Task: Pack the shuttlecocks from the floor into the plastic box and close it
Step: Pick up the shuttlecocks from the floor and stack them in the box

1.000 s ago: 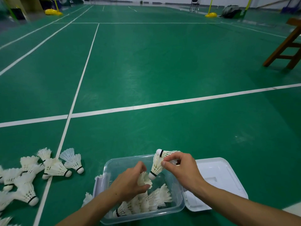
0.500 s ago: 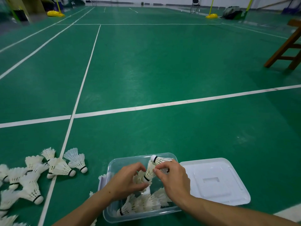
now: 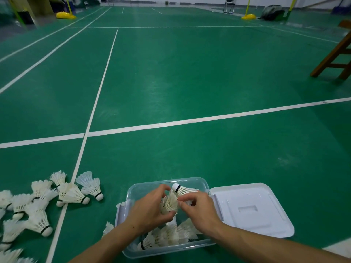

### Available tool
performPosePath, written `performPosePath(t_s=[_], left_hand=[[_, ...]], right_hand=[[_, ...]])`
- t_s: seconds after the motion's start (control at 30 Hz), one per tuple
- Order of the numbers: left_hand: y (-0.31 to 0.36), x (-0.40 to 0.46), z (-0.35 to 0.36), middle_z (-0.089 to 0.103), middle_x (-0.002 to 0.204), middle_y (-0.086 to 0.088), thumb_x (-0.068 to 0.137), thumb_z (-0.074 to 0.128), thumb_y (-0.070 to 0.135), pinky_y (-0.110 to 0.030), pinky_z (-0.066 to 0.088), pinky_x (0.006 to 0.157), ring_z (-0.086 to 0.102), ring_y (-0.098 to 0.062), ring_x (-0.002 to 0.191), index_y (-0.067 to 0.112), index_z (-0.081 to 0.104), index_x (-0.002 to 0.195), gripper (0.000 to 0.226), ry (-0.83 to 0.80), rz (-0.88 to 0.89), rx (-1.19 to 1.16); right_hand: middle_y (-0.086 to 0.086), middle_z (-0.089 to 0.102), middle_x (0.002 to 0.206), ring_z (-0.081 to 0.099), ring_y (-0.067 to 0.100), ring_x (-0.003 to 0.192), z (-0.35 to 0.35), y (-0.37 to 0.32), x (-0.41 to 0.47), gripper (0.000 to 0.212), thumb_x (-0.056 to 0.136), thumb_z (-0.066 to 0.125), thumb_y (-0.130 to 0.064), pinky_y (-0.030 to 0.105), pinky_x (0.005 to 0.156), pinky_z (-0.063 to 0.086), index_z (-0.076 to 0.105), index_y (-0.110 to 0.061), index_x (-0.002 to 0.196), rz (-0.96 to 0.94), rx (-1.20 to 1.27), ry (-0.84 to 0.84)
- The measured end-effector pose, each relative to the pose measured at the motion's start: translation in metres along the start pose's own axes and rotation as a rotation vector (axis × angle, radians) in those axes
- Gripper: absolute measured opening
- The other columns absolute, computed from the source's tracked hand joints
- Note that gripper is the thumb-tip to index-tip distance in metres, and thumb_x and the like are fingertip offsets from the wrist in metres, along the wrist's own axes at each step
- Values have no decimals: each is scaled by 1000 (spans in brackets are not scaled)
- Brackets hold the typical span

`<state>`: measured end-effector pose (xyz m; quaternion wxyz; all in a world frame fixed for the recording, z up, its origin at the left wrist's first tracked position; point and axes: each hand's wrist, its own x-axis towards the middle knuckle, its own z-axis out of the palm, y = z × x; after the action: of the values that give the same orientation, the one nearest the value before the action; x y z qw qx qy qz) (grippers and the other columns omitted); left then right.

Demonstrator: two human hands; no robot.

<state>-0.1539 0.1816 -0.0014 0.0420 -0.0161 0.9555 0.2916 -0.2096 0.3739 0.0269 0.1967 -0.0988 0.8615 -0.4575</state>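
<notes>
A feather shuttlecock [image 3: 169,204] is held over the clear plastic box [image 3: 201,184], gripped by the curled fingers of the left hand [image 3: 150,211] and pinched at its skirt by the right hand [image 3: 201,209]. A second shuttlecock [image 3: 182,189], cork up, is seen just behind the right fingers. More shuttlecocks [image 3: 167,237] are lying inside the box. The white lid [image 3: 252,209] is laid flat just right of the box. A loose pile of shuttlecocks [image 3: 39,205] is spread on the green court floor [image 3: 190,82] to the left.

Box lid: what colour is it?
White, lying open on the green floor right of the box; head view shows the lid best.
</notes>
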Motion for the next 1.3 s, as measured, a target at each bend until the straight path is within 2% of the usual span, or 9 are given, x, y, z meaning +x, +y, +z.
performPosePath(t_s=[0.13, 0.3, 0.5, 0.67, 0.73, 0.83, 1.07, 1.17, 1.3], left_hand=[[3, 2, 2, 62, 119, 24, 83, 57, 75, -26, 62, 73, 65, 2, 97, 45, 38, 135, 63, 51, -18, 44], [10, 3, 5, 60, 123, 24, 80, 44, 84, -26, 57, 77, 62, 0, 104, 39, 45, 127, 65, 93, -54, 113], [12, 2, 7, 62, 113, 23, 89, 57, 70, -18, 54, 73, 60, 2, 92, 40, 49, 120, 44, 79, -69, 144], [15, -1, 1, 62, 120, 23, 92, 62, 65, -9, 37, 65, 59, 2, 95, 39, 52, 125, 44, 72, -59, 146], [13, -1, 0, 62, 119, 23, 92, 63, 65, -10, 41, 68, 60, 2, 95, 39, 53, 124, 43, 71, -47, 130], [10, -2, -1, 63, 114, 23, 90, 63, 67, -17, 54, 76, 61, 3, 91, 42, 53, 121, 41, 65, -47, 105], [7, -5, -2, 62, 116, 26, 80, 59, 78, -26, 57, 79, 60, 4, 95, 45, 52, 123, 54, 57, 14, 101], [7, -8, -4, 63, 118, 25, 81, 62, 74, -23, 55, 82, 60, 4, 98, 45, 53, 125, 53, 52, 29, 81], [8, -9, -4, 64, 125, 22, 80, 62, 73, -24, 56, 87, 62, 1, 104, 40, 54, 127, 58, 39, 56, 73]], right_hand=[[-11, 64, 114, 64, 11, 104, 2, 5, -3, 22, 100, 70, -16, 21, 84, 61, 80, -21, 120, -27, -24, -71], [-5, 68, 119, 64, 7, 103, -2, 6, -1, 22, 101, 68, -15, 13, 78, 56, 81, -22, 118, -40, -53, -83], [-12, 73, 120, 68, 2, 99, -5, 3, -5, 21, 100, 72, -17, 12, 80, 57, 80, -31, 113, -84, -111, 22], [-13, 71, 104, 70, 6, 89, -28, -8, -4, 58, 93, 78, -14, 25, 78, 61, 51, -38, 138, -168, -147, 72], [-13, 67, 99, 68, 7, 87, -42, -9, -2, 63, 92, 78, -16, 24, 76, 59, 48, -33, 145, -186, -225, 51], [-14, 68, 107, 68, 6, 90, -53, -7, -3, 57, 92, 77, -16, 27, 82, 60, 54, -27, 143, -215, -357, 15], [-15, 64, 100, 68, 7, 88, -48, -10, -1, 68, 90, 79, -12, 22, 82, 58, 49, -29, 148, -241, -324, -145], [-16, 61, 96, 66, 5, 84, -45, -11, 2, 72, 90, 79, -10, 23, 81, 58, 46, -30, 151, -238, -300, -202], [-6, 65, 105, 68, 9, 89, -38, -7, 4, 77, 90, 79, -6, 24, 83, 59, 43, -32, 152, -237, -294, -256]])
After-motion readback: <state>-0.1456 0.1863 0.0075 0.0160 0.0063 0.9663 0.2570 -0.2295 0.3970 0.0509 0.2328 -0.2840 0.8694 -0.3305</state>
